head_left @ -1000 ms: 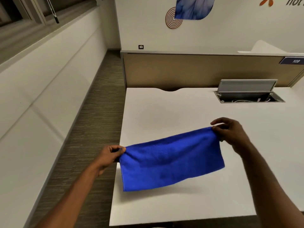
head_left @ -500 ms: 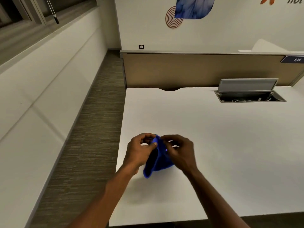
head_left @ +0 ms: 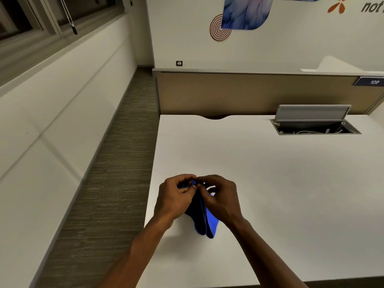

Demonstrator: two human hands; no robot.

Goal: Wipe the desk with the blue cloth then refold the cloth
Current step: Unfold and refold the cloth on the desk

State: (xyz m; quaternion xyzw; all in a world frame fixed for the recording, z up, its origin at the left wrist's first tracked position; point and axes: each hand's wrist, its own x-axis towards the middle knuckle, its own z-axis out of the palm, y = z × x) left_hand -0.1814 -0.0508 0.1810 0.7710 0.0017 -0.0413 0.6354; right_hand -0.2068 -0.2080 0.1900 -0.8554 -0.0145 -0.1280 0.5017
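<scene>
The blue cloth (head_left: pixel 204 221) hangs folded in half between my two hands, just above the white desk (head_left: pixel 280 183) near its front left corner. My left hand (head_left: pixel 174 197) pinches the cloth's top corners from the left. From the right, my right hand (head_left: pixel 220 198) pinches the same top edge, fingertips meeting the left hand's. The cloth's upper part is hidden behind my fingers; its lower folds droop toward the desk.
An open cable hatch (head_left: pixel 313 126) with a raised grey lid sits in the desk at the back right. A tan divider panel (head_left: pixel 249 92) runs along the desk's far edge. Carpeted floor (head_left: pixel 108 183) lies to the left, beside a white wall.
A second ago the cloth was stretched wide between my hands. They then came together, folding it in half, and now they hold the joined top edge closer, with the cloth hanging narrower.
</scene>
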